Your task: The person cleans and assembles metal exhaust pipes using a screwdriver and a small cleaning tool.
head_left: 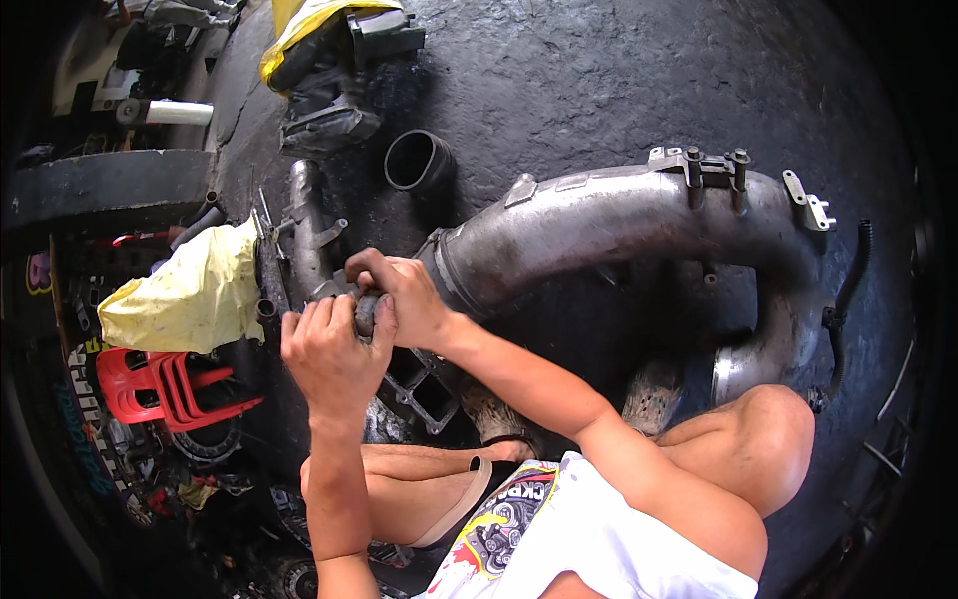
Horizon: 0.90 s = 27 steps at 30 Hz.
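My left hand [332, 349] is closed round the lower end of a grey metal pipe with side stubs [311, 240]. My right hand [417, 299] is curled over the same end, its fingertips dark with grime. Between the two hands shows a dark, rounded end piece [366, 313]; its exact kind is hidden by my fingers. To the right lies a large curved metal pipe [619, 215], with a clamp band [451, 270] at its near-left end and bolts standing in a bracket [717, 172]. Below my hands is a metal flange with rectangular openings [431, 397].
A short black tube [419, 162] stands on the dark floor beyond my hands. A yellow cloth [190, 290] and red plastic stools [175, 389] are at left. A black engine part with yellow cover [334, 70] lies farther off. A black corrugated hose [850, 285] lies right.
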Motion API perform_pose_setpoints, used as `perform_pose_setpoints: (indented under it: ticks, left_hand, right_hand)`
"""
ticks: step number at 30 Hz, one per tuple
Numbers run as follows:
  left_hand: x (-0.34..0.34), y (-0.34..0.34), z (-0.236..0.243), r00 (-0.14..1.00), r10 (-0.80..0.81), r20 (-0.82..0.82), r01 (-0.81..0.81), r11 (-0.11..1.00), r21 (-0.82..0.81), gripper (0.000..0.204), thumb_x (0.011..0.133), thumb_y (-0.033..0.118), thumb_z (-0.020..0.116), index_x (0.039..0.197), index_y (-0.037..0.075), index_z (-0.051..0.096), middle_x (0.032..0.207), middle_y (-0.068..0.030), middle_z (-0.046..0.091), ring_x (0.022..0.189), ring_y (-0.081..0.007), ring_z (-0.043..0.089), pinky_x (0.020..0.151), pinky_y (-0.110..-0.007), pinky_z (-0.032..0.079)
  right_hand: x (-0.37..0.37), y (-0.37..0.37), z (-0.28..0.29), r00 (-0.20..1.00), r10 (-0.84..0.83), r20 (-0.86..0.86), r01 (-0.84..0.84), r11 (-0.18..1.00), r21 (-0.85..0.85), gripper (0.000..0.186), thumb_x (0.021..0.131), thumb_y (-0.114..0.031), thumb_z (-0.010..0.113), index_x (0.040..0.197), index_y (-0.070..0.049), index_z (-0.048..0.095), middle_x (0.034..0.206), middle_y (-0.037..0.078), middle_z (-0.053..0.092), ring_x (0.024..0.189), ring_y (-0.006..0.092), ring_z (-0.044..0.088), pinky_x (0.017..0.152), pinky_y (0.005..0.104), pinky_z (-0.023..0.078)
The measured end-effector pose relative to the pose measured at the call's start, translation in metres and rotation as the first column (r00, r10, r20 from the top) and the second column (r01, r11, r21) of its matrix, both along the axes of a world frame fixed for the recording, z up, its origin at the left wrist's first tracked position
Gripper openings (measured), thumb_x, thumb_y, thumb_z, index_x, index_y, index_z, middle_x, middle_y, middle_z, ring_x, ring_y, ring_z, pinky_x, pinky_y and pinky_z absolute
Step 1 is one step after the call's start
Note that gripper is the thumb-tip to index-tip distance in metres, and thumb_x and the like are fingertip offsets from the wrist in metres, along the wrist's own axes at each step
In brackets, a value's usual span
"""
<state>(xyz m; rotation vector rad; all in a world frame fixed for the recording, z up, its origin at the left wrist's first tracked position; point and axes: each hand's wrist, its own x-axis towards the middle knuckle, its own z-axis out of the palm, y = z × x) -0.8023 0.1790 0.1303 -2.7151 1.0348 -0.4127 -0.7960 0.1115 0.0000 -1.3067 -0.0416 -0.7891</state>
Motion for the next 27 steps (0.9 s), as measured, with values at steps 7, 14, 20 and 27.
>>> perform_pose_setpoints:
  ticks: [7, 14, 20, 27]
  left_hand:
    - [0.028, 0.006, 0.000, 0.896, -0.421, -0.139, 0.420, 0.907, -0.037, 0.035, 0.075, 0.035, 0.074, 0.066, 0.006, 0.058, 0.065, -0.0071, 0.059, 0.061, -0.0272, 0.057, 0.063, -0.040, 0.040]
    - [0.010, 0.003, -0.007, 0.997, -0.078, 0.021, 0.079, 0.997, -0.016, 0.035, 0.081, 0.031, 0.068, 0.061, 0.005, 0.057, 0.062, -0.0118, 0.063, 0.058, -0.0289, 0.062, 0.065, -0.040, 0.044]
    - [-0.006, -0.007, -0.001, 0.957, 0.286, -0.054, -0.285, 0.958, 0.032, 0.049, 0.094, 0.042, 0.056, 0.083, -0.001, 0.076, 0.068, -0.0239, 0.067, 0.065, -0.0422, 0.065, 0.069, -0.049, 0.052]
    - [0.004, 0.005, -0.003, 0.997, -0.077, -0.021, 0.077, 0.997, 0.010, 0.032, 0.083, 0.033, 0.070, 0.070, 0.004, 0.064, 0.067, -0.0114, 0.062, 0.064, -0.0298, 0.062, 0.071, -0.042, 0.044]
  right_hand:
    - [0.000, -0.057, 0.012, 0.816, 0.544, -0.193, -0.577, 0.757, -0.307, 0.068, 0.057, -0.008, 0.066, 0.123, 0.007, 0.058, 0.089, 0.025, 0.068, 0.085, 0.0440, 0.066, 0.072, 0.0454, 0.054]
    - [-0.007, -0.013, -0.003, 0.989, 0.144, 0.042, -0.136, 0.979, -0.152, 0.045, 0.062, -0.006, 0.067, 0.107, -0.001, 0.061, 0.091, 0.015, 0.067, 0.086, 0.0326, 0.065, 0.083, 0.0419, 0.046]
    - [-0.008, 0.035, -0.011, 0.917, -0.391, 0.082, 0.395, 0.918, -0.038, 0.037, 0.074, -0.015, 0.073, 0.107, -0.004, 0.059, 0.100, 0.014, 0.060, 0.089, 0.0356, 0.057, 0.082, 0.0474, 0.043]
    - [-0.002, -0.001, -0.010, 0.997, 0.073, -0.034, -0.078, 0.972, -0.222, 0.020, 0.068, -0.012, 0.067, 0.084, -0.001, 0.064, 0.072, 0.018, 0.063, 0.074, 0.0385, 0.064, 0.071, 0.0434, 0.049]
